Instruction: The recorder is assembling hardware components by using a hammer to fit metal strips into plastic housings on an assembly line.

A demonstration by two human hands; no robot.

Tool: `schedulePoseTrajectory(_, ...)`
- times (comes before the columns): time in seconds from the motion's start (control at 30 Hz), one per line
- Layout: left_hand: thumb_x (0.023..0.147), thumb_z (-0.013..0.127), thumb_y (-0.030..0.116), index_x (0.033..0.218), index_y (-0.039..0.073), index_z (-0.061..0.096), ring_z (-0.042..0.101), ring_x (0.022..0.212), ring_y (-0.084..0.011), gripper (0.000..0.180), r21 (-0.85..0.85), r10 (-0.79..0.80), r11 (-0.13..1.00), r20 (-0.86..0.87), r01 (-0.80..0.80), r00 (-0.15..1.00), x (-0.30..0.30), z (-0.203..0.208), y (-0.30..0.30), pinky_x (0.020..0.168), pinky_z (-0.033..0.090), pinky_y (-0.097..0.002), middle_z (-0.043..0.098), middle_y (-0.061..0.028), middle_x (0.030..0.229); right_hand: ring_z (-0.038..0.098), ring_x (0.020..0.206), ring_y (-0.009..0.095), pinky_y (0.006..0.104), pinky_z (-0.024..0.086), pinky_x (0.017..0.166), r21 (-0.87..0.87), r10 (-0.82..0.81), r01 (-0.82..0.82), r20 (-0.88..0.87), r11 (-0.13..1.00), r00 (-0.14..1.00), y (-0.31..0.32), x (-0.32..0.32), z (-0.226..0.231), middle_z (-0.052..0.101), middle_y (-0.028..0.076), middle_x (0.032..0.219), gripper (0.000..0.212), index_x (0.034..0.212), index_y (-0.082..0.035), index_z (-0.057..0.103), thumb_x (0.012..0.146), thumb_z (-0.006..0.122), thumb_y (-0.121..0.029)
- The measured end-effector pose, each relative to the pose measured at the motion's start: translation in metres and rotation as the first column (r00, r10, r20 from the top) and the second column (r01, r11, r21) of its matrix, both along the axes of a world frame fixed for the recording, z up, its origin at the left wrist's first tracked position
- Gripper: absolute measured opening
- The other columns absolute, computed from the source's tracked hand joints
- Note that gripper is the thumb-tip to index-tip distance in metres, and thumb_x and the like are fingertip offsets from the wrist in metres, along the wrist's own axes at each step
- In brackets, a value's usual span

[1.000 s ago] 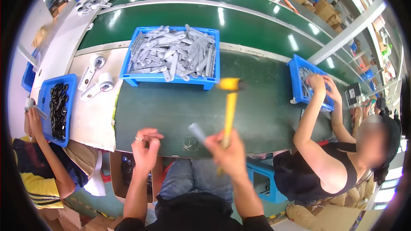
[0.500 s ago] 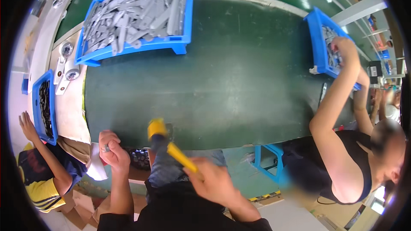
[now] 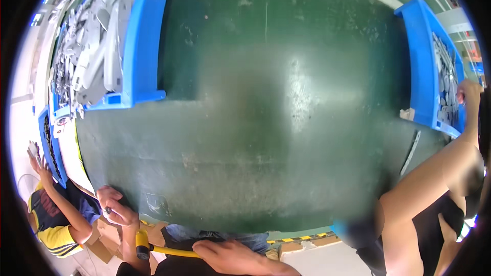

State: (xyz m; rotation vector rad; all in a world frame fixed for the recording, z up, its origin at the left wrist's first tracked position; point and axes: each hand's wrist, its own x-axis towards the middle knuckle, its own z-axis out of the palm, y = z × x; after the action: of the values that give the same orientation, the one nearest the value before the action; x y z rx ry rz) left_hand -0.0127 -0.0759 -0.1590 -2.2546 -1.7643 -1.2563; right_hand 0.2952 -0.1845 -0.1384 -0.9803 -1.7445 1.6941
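My right hand [image 3: 227, 256] grips the yellow handle of a mallet [image 3: 176, 252] in front of my body, below the table's front edge. The mallet's black and yellow head [image 3: 142, 245] appears close to my left forearm. At the front left edge of the green table [image 3: 245, 138], my left hand [image 3: 117, 208] is closed, fingers curled together. A small dark thing shows at its fingers, too small to tell whether it is a ring or a held part.
Grey flat parts fill a large blue bin [image 3: 140, 46] at far left. Another blue bin [image 3: 422, 66] at right holds similar parts; a co-worker's hand [image 3: 468, 92] is at it. A grey strip [image 3: 410, 152] lies nearby. Left, another person's hand [image 3: 41, 166] holds a pale part beside a blue tray [image 3: 57, 166].
The view has shifted, so the bins sit farther apart. My right hand and mallet are lower, with the mallet head now near my left forearm. The left co-worker's hand now shows a pale part.
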Motion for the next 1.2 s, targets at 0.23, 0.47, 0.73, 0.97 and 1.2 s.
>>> schedulePoseTrajectory(0.23, 0.104, 0.043, 0.010, 0.077, 0.003, 0.051, 0.050, 0.069, -0.0254, 0.029, 0.004, 0.051, 0.999, 0.002, -0.051, 0.999, 0.001, 0.004, -0.005, 0.068, 0.043, -0.0404, 0.052, -0.0092, 0.073, 0.064, 0.063, 0.027, 0.0391, 0.050, 0.055, -0.099, 0.124, -0.113, 0.120, 0.989, 0.985, 0.015, 0.002, 0.033, 0.065, 0.014, 0.089, 0.027, 0.126, -0.002, 0.057, 0.102, 0.056, -0.015)
schedulePoseTrajectory(0.47, 0.098, 0.046, 0.005, 0.078, 0.001, 0.052, 0.053, 0.071, -0.0290, 0.021, -0.065, 0.058, 0.996, -0.006, -0.059, 0.998, 0.010, 0.011, 0.002, 0.068, 0.043, -0.0391, 0.054, -0.0128, 0.075, 0.067, 0.057, 0.037, 0.0458, 0.052, 0.049, 0.175, -0.278, 0.252, 0.149, 0.952, 0.949, 0.011, 0.040, 0.046, 0.068, 0.014, 0.070, 0.028, 0.118, -0.003, 0.060, 0.100, 0.068, -0.024)
schedulePoseTrajectory(0.73, 0.113, 0.042, 0.021, 0.081, 0.005, 0.053, 0.045, 0.073, -0.0119, 0.037, -0.273, 0.272, 0.948, 0.418, -0.166, 0.867, -0.006, 0.011, 0.009, 0.069, 0.036, -0.0289, 0.054, -0.0030, 0.080, 0.070, 0.065, 0.030, 0.0378, 0.056, 0.058, 0.358, -0.493, 0.386, 0.282, 0.850, 0.823, 0.059, 0.109, 0.061, 0.071, 0.010, 0.082, 0.035, 0.117, -0.002, 0.065, 0.090, 0.079, -0.019)
schedulePoseTrajectory(0.97, 0.112, 0.041, 0.016, 0.084, 0.005, 0.047, 0.041, 0.081, -0.0165, 0.031, -0.234, 0.321, 0.930, 0.154, -0.281, 0.934, -0.019, -0.012, -0.006, 0.075, 0.035, -0.0324, 0.041, -0.0038, 0.083, 0.069, 0.063, 0.024, 0.0340, 0.057, 0.057, 0.253, -0.360, 0.304, 0.216, 0.919, 0.908, 0.100, 0.172, 0.041, 0.071, 0.008, 0.083, 0.040, 0.126, -0.005, 0.070, 0.091, 0.080, -0.020)
schedulePoseTrajectory(1.2, 0.108, 0.045, 0.020, 0.085, 0.001, 0.055, 0.052, 0.075, -0.0267, 0.032, -0.348, 0.431, 0.845, -0.006, -0.406, 0.902, 0.023, 0.017, 0.008, 0.073, 0.045, -0.0390, 0.055, -0.0129, 0.083, 0.066, 0.079, 0.025, 0.0364, 0.052, 0.066, -0.241, -0.866, 0.841, -0.002, 0.485, 0.499, 0.202, 0.450, 0.095, 0.066, 0.010, 0.085, 0.008, 0.083, -0.005, 0.066, 0.088, 0.061, -0.009)
